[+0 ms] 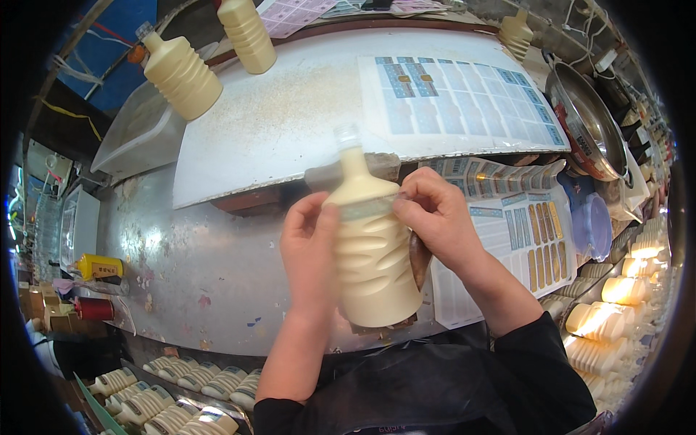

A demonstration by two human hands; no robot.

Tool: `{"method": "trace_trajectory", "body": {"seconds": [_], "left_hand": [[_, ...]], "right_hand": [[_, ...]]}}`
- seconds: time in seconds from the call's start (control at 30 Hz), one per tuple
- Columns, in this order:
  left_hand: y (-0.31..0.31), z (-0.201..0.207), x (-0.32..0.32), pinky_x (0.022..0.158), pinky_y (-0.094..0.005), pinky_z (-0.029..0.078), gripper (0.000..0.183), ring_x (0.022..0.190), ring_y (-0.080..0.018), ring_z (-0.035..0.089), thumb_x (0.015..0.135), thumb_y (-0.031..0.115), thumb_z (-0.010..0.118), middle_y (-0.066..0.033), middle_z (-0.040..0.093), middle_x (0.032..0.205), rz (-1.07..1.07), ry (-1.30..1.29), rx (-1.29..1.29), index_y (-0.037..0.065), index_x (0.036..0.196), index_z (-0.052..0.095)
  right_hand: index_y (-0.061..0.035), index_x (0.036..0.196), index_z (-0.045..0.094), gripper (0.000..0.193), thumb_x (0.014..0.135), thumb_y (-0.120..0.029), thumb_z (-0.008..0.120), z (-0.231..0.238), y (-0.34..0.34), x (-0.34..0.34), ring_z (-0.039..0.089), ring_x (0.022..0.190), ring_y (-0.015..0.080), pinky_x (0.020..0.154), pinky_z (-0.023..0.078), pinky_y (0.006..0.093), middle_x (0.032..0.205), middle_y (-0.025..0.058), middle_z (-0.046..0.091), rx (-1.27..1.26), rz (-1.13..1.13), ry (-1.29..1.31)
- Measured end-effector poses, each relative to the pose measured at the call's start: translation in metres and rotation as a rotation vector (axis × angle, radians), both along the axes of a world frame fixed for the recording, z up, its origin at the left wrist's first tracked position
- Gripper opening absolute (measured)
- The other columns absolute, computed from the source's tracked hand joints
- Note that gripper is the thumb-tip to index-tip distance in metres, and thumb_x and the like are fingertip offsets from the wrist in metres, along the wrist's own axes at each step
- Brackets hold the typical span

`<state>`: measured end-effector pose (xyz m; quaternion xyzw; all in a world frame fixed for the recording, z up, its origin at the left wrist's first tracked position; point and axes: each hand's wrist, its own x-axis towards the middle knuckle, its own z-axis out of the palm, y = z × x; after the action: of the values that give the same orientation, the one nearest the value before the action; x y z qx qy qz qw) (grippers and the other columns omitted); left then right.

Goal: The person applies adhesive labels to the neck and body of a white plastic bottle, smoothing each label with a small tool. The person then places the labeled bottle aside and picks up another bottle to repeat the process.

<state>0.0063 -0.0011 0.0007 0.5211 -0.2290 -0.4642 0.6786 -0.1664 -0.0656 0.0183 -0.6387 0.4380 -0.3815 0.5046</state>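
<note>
A cream bottle [377, 283] with wavy grooves and a clear neck leans away from me at the table's front, over a dark support that is mostly hidden. Across its shoulder runs a thin blue-grey label strip [366, 209]. My right hand [446, 225] pinches the strip's right end between thumb and fingers. At the left end, my left hand [308, 243] is closed with thumb and forefinger at the strip, slightly blurred. To the right lie a sheet of blue and gold labels [522, 239] and a curled label sheet [500, 181].
On the white board [290, 116] lies a large label sheet [464, 98]. A cream bottle [185, 80] and a second bottle [248, 36] stand at the far left. Rightward are a metal pan [591, 119] and purple tub [591, 226]. Rows of bottles [602, 319] flank me; a yellow bottle [100, 267] is left.
</note>
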Motion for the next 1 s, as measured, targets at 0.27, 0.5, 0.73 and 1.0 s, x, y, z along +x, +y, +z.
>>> {"method": "trace_trajectory", "body": {"seconds": [0.27,0.5,0.73,1.0], "left_hand": [[-0.001,-0.003,-0.001,0.088,-0.0277,0.051,0.027,0.098,-0.012,0.061,0.099,0.015,0.068,-0.0078,0.066,0.11,0.023,-0.017,0.012,-0.001,0.119,0.061],[0.0,-0.004,-0.003,0.09,-0.0282,0.05,0.026,0.1,-0.0125,0.06,0.102,0.016,0.064,-0.0075,0.065,0.112,0.046,-0.081,0.041,0.0,0.121,0.061],[0.001,-0.01,0.001,0.087,-0.0272,0.053,0.023,0.097,-0.0116,0.062,0.107,0.02,0.055,-0.0054,0.065,0.109,0.017,-0.018,-0.005,0.002,0.122,0.059],[0.0,-0.01,-0.001,0.093,-0.0282,0.049,0.024,0.104,-0.0117,0.058,0.102,0.01,0.061,-0.0049,0.063,0.116,-0.024,-0.008,-0.028,0.002,0.124,0.058]], "right_hand": [[0.0001,0.083,0.06,0.01,0.089,-0.005,0.066,-0.004,0.0,0.002,0.052,0.083,0.0061,0.074,0.043,0.0224,0.097,0.0004,0.055,-0.001,-0.008,-0.024],[-0.0018,0.09,0.062,0.008,0.091,-0.009,0.065,-0.004,-0.007,-0.004,0.053,0.083,0.0054,0.075,0.044,0.023,0.091,-0.0015,0.059,0.105,-0.037,0.012],[-0.0033,0.116,0.064,0.024,0.102,-0.022,0.061,-0.002,-0.012,-0.01,0.057,0.09,0.0058,0.081,0.047,0.0225,0.096,-0.0015,0.064,0.237,0.059,-0.076],[-0.0019,0.118,0.062,0.025,0.101,-0.02,0.065,-0.019,-0.015,-0.004,0.06,0.095,0.0082,0.085,0.05,0.0253,0.104,0.0028,0.066,0.327,0.085,-0.135]]}}
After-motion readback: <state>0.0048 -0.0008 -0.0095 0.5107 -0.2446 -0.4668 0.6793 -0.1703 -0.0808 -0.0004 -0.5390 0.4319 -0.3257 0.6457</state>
